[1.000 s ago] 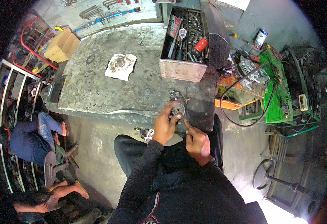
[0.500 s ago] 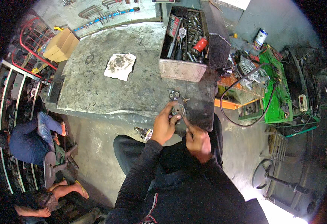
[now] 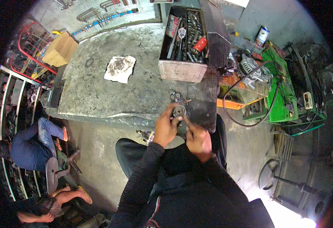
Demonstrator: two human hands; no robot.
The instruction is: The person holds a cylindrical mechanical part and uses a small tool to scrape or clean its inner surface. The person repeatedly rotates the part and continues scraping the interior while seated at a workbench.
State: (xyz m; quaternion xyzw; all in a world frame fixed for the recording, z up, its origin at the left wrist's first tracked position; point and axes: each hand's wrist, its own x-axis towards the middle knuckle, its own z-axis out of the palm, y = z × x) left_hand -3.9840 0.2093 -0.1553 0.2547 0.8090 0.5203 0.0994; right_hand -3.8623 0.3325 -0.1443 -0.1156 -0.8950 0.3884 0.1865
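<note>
From the round metal part, a stained white sheet (image 3: 119, 69) lies at ten o'clock on the workbench (image 3: 85, 89). At seven, my left hand (image 3: 165, 129) pinches that round metal part (image 3: 179, 110) between thumb and fingers, near the bench's front edge. A steel toolbox (image 3: 182, 72) sits at twelve. At five, my right hand (image 3: 199, 140) is curled; whether it grips a slim tool, I cannot tell. An alternator (image 3: 249, 65) rests at two.

I count my two hands (image 3: 165, 129) (image 3: 199, 143), one round metal part (image 3: 179, 110), one toolbox (image 3: 182, 71), one stained sheet (image 3: 119, 69), one alternator (image 3: 248, 68)
</note>
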